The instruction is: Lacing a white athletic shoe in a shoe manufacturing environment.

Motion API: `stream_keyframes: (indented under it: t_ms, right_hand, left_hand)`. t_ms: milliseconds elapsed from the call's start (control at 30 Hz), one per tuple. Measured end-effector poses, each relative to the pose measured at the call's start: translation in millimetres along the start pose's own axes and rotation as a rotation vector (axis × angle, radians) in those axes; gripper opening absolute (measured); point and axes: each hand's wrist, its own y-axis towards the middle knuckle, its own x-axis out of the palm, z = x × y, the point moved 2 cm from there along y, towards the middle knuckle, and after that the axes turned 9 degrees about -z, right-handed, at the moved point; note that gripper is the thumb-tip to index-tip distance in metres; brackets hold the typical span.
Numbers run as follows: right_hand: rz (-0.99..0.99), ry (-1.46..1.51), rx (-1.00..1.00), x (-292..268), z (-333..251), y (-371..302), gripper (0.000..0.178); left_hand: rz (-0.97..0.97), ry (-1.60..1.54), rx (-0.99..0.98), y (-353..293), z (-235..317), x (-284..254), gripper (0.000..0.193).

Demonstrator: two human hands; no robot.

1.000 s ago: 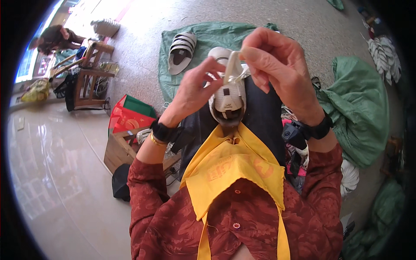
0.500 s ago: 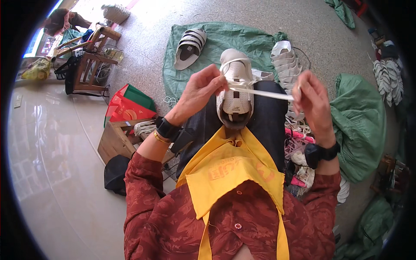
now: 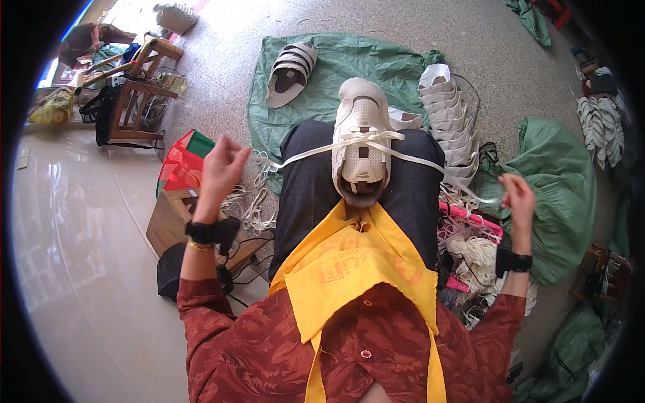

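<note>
A white perforated sneaker (image 3: 361, 107) rests on my lap, toe pointing away from me. Its white shoelace (image 3: 316, 153) crosses over the tongue and runs out to both sides. My left hand (image 3: 224, 168) is closed in a pinch, out to the left above the wooden box, at the lace's left end. Out to the right, beside the green sack, my right hand (image 3: 519, 201) pinches the other end, which sags over my right knee. Exactly where the fingertips meet the lace is small and partly hidden.
A green sheet (image 3: 336, 57) on the floor holds another strapped white shoe (image 3: 292, 74). Right of my knees lie a row of stacked white shoe parts (image 3: 447, 121), a pink basket (image 3: 494, 232) of laces and a green sack (image 3: 557, 195). Left stand a wooden box (image 3: 168, 218) and a chair (image 3: 131, 111).
My hands have moved apart from the shoe, left hand to the left, right hand to the right and down. The lace now stretches out to both sides from the crossing on the shoe.
</note>
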Motion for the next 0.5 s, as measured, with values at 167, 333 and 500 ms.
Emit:
stream_keyframes:
  t_ms: [167,333,500]
  right_hand:
    - [-0.305,-0.040,-0.221,134,-89,2,0.014]
    - [-0.466,-0.088,-0.282,204,-128,-3,0.018]
    - [-0.487,-0.162,-0.279,218,-138,-2,0.018]
  left_hand:
    - [0.081,0.040,0.329,7,131,66,0.021]
    - [-0.021,0.086,0.501,28,156,105,0.020]
    - [-0.028,0.065,0.604,38,151,115,0.014]
